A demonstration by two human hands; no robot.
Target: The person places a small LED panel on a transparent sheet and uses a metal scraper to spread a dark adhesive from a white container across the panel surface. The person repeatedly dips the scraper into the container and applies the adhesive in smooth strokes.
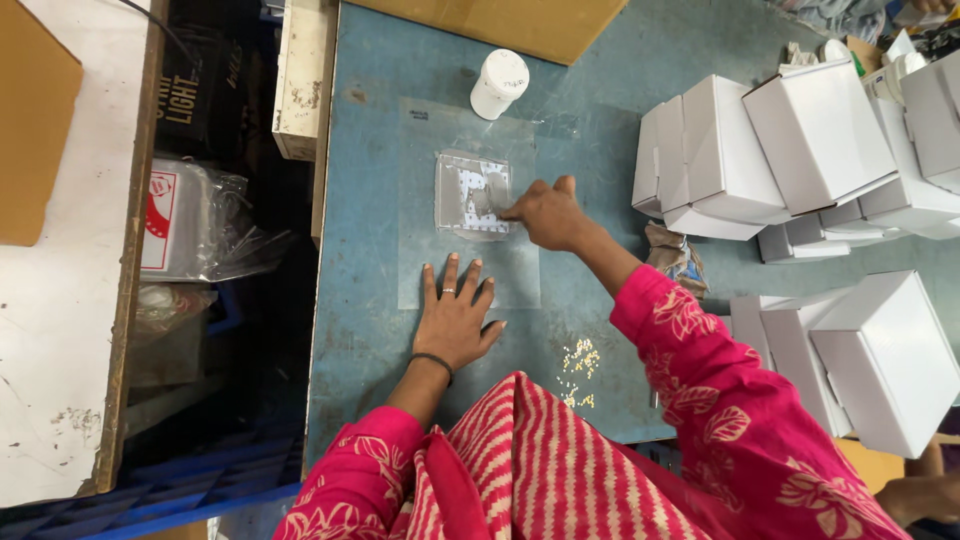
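Right hand (545, 213) is curled, fingertips pinched down on a small square clear tray (473, 194); something small and grey sits under the fingertips, can't tell what. Left hand (455, 318) lies flat, fingers spread, palm down on a clear plastic sheet (520, 270), holding nothing, just pressing the sheet to the bench (370, 330). A ring on 1 finger, a dark band at the wrist.

The tray lies on the upper part of that sheet, just beyond the left fingertips. It shows a white inner face dotted w/ small dark specks or holes in rows; can't tell if the dots are pieces or empty pockets. So progress, judged from this view: the tray work looks partway at most, w/ the right hand at 1 spot near the tray's right edge and the rest of the grid unreadable.

A scatter of tiny pale yellow beads (580, 365) lies loose on the bench, near the right forearm, apart from the tray. No container holds them.

Beyond the tray, a white lidded jar (499, 83) stands shut; contents hidden. To the right, stacks of white cardboard boxes (760, 150), mostly closed, more of them lower right (880, 350); contents not visible. A crumpled bit of wrapper (675, 255) lies between boxes and arm. Left of the bench, a clear plastic bag w/ a red-and-white pack (185, 225) sits in a dark gap.
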